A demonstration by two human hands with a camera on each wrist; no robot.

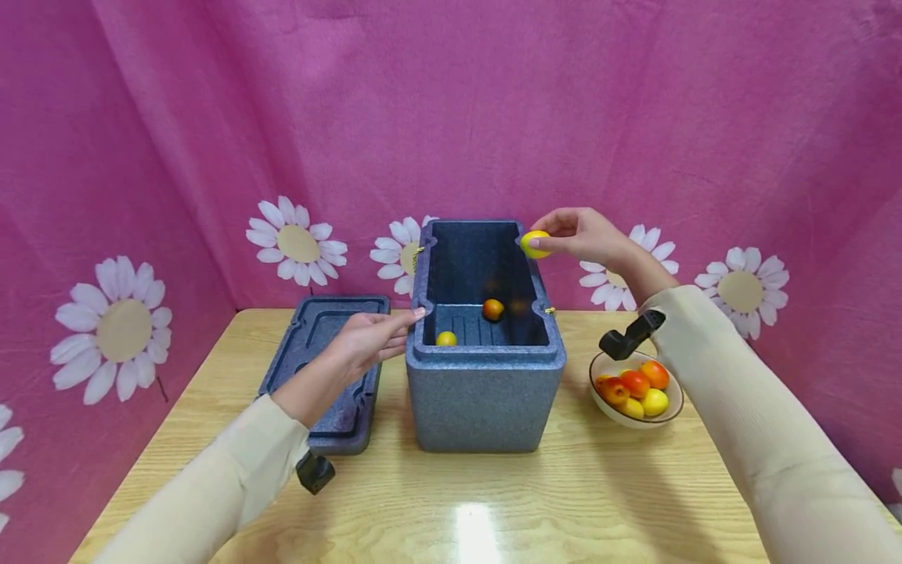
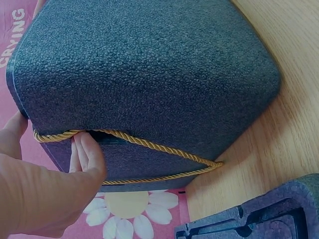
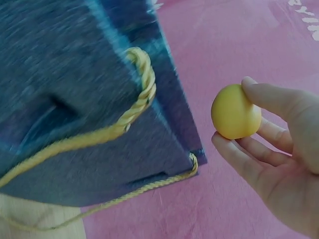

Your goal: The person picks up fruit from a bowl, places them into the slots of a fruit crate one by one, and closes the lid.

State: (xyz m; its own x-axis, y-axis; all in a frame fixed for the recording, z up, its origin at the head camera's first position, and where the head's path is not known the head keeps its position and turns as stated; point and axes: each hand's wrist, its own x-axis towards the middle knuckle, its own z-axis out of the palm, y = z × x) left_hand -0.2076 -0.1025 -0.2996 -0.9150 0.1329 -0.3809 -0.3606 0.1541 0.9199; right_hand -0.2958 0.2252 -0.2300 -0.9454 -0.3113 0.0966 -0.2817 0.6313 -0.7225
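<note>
My right hand (image 1: 585, 235) pinches a smooth, rounded yellow fruit (image 3: 235, 112) between thumb and fingertips. It holds the fruit just above the right rim of a deep grey foam box (image 1: 486, 407), whose top is uncovered. Inside the box, an orange-red fruit (image 1: 492, 309) lies at the right and another yellow fruit (image 1: 446, 338) near the front left. My left hand (image 1: 369, 341) holds the box at its left rim: the thumb lies at the edge, and the bent fingers (image 2: 85, 152) touch the side by a slot, next to a gold rope (image 2: 164, 148).
A cream bowl (image 1: 641, 424) with several red-orange and yellow fruits stands right of the box on the wooden table (image 1: 395, 509). The grey lid (image 1: 327, 376) lies left of the box. Behind the table hangs a pink cloth (image 1: 451, 110) with white flowers.
</note>
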